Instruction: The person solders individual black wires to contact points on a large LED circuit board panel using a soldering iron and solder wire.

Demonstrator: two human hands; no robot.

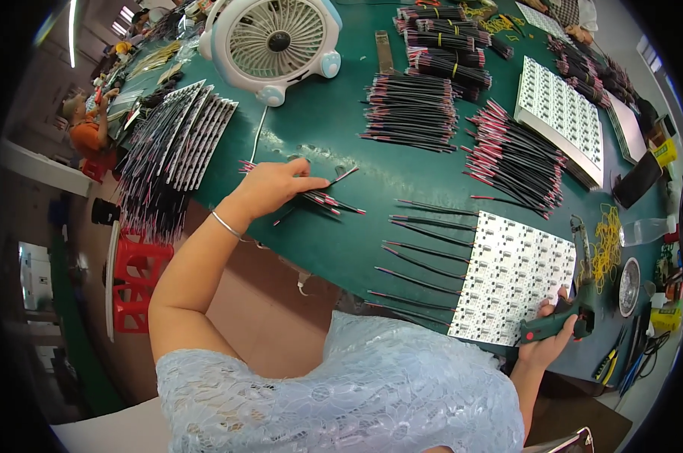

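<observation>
My left hand (pixel 272 189) is closed round a small bunch of black-and-red wires (pixel 326 201), whose ends stick out on both sides of it. Its index finger reaches along to a single wire (pixel 345 176) lying apart on the table. At the lower right my right hand (pixel 549 346) grips a green soldering gun (pixel 556 325) by its handle, against the right edge of a white circuit board panel (pixel 515 275). Several black wires (pixel 424 260) run leftward from that panel's left edge in a spaced row. The gun's tip cannot be made out clearly.
Bundles of wires (pixel 413 113) and a loose wire pile (pixel 515 162) lie beyond the panel. A white fan (pixel 277 41) stands at the back. Wired panels (pixel 198 140) overhang the left edge. Stacked panels (pixel 560 113), yellow ties (pixel 606 241), a metal bowl (pixel 629 287) and pliers (pixel 609 359) are right.
</observation>
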